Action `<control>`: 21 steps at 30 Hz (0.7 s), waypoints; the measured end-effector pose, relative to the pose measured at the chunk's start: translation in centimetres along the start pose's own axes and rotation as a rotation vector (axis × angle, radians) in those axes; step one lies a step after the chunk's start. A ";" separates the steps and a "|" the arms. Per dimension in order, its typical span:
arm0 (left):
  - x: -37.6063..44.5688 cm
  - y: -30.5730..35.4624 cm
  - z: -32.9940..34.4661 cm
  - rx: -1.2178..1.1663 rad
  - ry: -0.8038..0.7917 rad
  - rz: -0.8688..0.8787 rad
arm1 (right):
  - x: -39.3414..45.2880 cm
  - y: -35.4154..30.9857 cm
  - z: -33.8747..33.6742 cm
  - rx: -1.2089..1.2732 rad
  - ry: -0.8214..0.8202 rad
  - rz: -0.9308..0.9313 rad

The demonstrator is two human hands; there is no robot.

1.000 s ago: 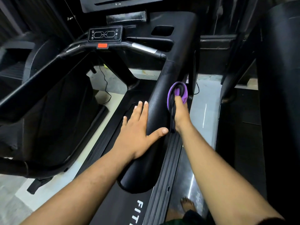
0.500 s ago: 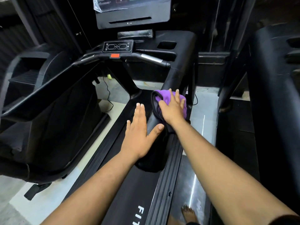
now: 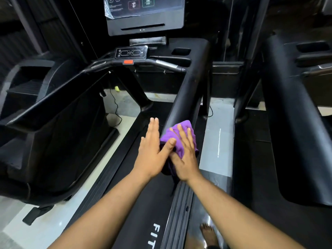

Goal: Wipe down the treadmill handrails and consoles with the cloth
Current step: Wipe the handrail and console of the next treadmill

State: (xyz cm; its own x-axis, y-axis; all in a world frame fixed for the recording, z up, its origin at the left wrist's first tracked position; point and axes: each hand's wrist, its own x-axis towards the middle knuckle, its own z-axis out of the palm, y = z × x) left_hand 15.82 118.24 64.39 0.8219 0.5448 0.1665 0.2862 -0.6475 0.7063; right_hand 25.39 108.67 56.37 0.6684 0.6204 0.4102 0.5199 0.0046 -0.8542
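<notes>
A purple cloth (image 3: pixel 181 139) lies over the near end of the treadmill's black right handrail (image 3: pixel 190 90). My right hand (image 3: pixel 185 155) presses flat on the cloth, fingers straight and spread. My left hand (image 3: pixel 152 151) rests beside it on the rail's left side with fingers straight, its thumb touching the cloth. The console screen (image 3: pixel 145 15) stands at the top, with a small control panel (image 3: pixel 132 53) and a red stop button (image 3: pixel 128 62) on the crossbar below it.
The black belt deck (image 3: pixel 143 212) runs under my arms. A second treadmill's handrail (image 3: pixel 294 123) stands to the right and another machine (image 3: pixel 45 123) to the left. Grey floor (image 3: pixel 217 133) shows between them. My bare foot (image 3: pixel 208 234) stands at the bottom.
My right hand slid the cloth from the rail's outer side up onto its top and back toward the near end, now pressing flat. My left hand stayed beside it. The view tilted up.
</notes>
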 end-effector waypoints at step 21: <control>11.4 1.9 1.2 0.202 -0.119 -0.102 | 16.2 3.5 -3.8 -0.218 -0.211 0.334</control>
State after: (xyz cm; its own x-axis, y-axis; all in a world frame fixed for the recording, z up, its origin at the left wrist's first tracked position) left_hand 26.30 122.53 66.78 0.8323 0.5543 0.0109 0.4535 -0.6920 0.5617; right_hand 40.09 115.76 61.29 0.7071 0.7065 0.0298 0.4094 -0.3746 -0.8319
